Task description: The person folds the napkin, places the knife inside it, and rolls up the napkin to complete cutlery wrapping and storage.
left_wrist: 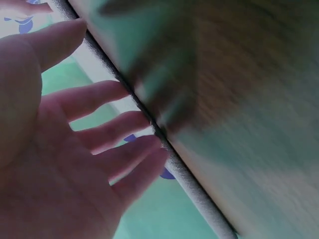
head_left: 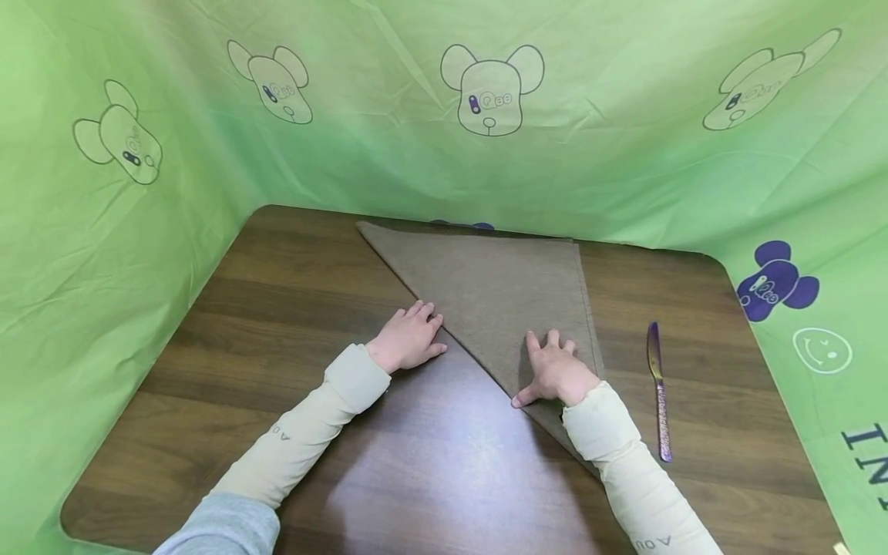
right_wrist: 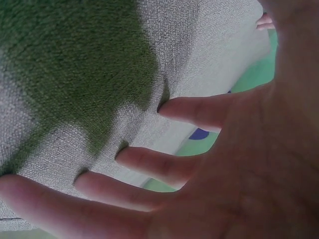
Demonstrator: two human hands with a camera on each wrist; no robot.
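A brown cloth (head_left: 499, 285), folded into a triangle, lies on the wooden table with its long folded edge running diagonally toward the near right. My left hand (head_left: 409, 337) rests at that edge, its fingertips touching the fold; the left wrist view shows its fingers (left_wrist: 124, 127) extended against the edge. My right hand (head_left: 557, 371) is spread on the cloth's lower part, the thumb at the folded edge. In the right wrist view its separated fingertips (right_wrist: 169, 107) press on the woven fabric. Neither hand grips anything.
A table knife (head_left: 659, 393) with a shiny purple-gold finish lies right of the cloth, beside my right forearm. The wooden table (head_left: 229, 324) has rounded corners. Green printed fabric (head_left: 388, 146) hangs around its back and sides, close to the cloth's far edge.
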